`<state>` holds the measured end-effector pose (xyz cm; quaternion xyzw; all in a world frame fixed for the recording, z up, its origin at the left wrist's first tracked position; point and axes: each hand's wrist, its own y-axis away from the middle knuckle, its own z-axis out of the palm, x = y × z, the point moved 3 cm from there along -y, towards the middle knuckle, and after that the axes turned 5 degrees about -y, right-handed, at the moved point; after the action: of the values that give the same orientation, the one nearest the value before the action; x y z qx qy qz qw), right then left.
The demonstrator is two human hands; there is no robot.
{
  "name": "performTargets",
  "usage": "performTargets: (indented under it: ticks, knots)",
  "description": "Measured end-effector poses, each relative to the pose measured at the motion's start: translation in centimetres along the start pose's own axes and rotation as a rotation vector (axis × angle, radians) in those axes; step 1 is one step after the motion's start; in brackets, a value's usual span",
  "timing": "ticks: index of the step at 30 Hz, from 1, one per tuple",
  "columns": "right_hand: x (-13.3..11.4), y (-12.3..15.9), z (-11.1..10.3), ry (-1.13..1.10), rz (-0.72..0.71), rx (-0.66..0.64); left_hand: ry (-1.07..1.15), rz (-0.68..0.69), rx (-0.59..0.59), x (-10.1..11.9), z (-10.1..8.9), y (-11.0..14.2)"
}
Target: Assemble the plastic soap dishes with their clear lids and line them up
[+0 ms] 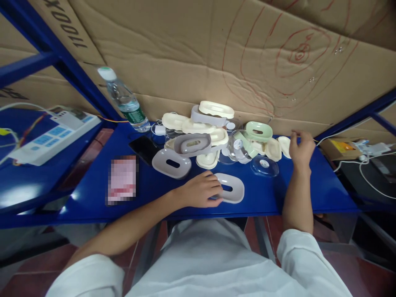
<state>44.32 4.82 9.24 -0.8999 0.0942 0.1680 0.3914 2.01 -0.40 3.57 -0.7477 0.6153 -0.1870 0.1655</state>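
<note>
My left hand (204,189) lies on the left end of a grey oval soap dish (237,189) near the table's front edge, its fingers bent over the rim. The dish has a dark slot in the middle. At the back right, my right hand (302,148) is beside a cream oval piece (284,146), its thumb and forefinger apart. Nothing shows between them; the other fingers are partly hidden. A clear lid (264,166) with a round white sticker lies between the hands. A second grey dish (172,163) lies left, and a green dish (259,131) is at the back.
Several cream bases (216,109) and grey parts are heaped by the cardboard wall (185,57). A water bottle (131,107), a black phone (144,149) and a blurred pink packet (122,179) are on the left. Beyond the blue frame are a power strip (55,136) and a small box (342,148).
</note>
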Motion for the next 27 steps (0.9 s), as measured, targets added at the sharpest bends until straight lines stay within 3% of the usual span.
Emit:
performTargets:
  ticks: [2,4,5,6,8,10,11,15,18,22,27]
  knots:
    - [-4.0,2.5,-2.5,-0.051,-0.06,0.072,-0.042,0.004,-0.008,0.9,-0.8,0.3]
    - [-8.1,6.8,-4.7,-0.218,-0.152,0.116,-0.085,-0.02,-0.008,1.7,-1.8,1.0]
    - [-9.8,9.4,-5.3,-0.292,-0.177,0.051,-0.101,-0.056,0.009,2.0,-2.4,1.6]
    - [-11.4,11.9,-5.5,-0.353,-0.239,-0.094,-0.114,-0.103,0.034,2.1,-3.0,2.4]
    - [-13.5,16.5,-5.0,-0.399,-0.387,-0.493,-0.132,-0.213,0.094,1.9,-4.4,4.0]
    - [-13.9,19.4,-4.4,-0.418,-0.424,-0.787,-0.155,-0.333,0.168,1.2,-5.9,5.7]
    - [-13.6,20.1,-4.1,-0.429,-0.397,-0.853,-0.175,-0.395,0.201,0.8,-6.6,6.5]
    - [-12.0,19.7,-3.3,-0.497,-0.262,-0.799,-0.311,-0.58,0.321,-0.5,-7.7,7.9]
    - [-12.1,19.9,-2.3,-0.546,-0.253,-0.762,-0.363,-0.593,0.313,-0.2,-6.5,7.9]
    - [-13.0,21.9,-0.7,-0.565,-0.316,-0.858,-0.431,-0.626,0.257,0.0,-4.6,8.4]
    - [-12.9,22.8,-0.1,-0.59,-0.27,-0.888,-0.434,-0.678,0.373,0.2,-4.4,9.4]
